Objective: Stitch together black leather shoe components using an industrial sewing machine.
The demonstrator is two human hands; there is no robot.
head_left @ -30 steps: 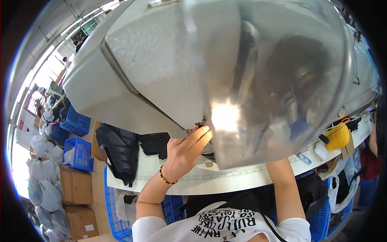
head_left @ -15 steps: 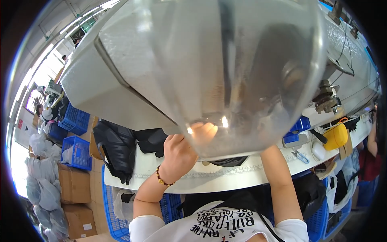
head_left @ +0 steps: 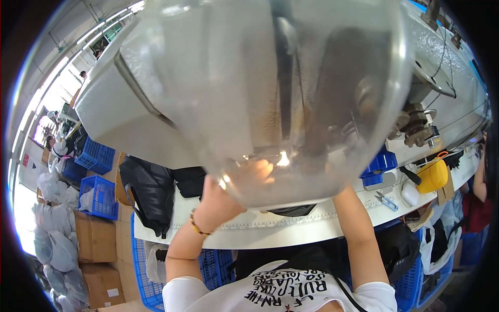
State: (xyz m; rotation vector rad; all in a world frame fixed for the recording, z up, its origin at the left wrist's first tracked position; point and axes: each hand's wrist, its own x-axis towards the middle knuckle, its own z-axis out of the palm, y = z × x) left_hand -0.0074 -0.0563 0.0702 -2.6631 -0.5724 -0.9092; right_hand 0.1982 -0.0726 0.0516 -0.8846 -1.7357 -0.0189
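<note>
A clear, hazy shield (head_left: 291, 177) hangs in front of a grey sewing machine (head_left: 125, 114) and blurs the work beneath it. My left hand (head_left: 221, 202), with a beaded bracelet at the wrist, reaches under the shield's left side; its fingers show only as a smear near a bright light. From the right, my right hand (head_left: 341, 194) goes behind the shield's lower edge, and its fingers are hidden. Between the hands, a black piece (head_left: 293, 210) lies on the white table (head_left: 260, 231), mostly covered by the shield. What either hand holds cannot be made out.
Black moulded-looking pieces (head_left: 148, 192) lie at the table's left. Blue thread snips (head_left: 387, 202), a white rounded object (head_left: 410, 194) and a yellow container (head_left: 433, 176) sit on the right. Blue baskets (head_left: 148, 275) stand below the table edge; cartons (head_left: 96, 239) are at far left.
My left hand has shifted a little left, deeper behind the shield. The shield and machine sit slightly further left in the picture. My right arm has barely moved.
</note>
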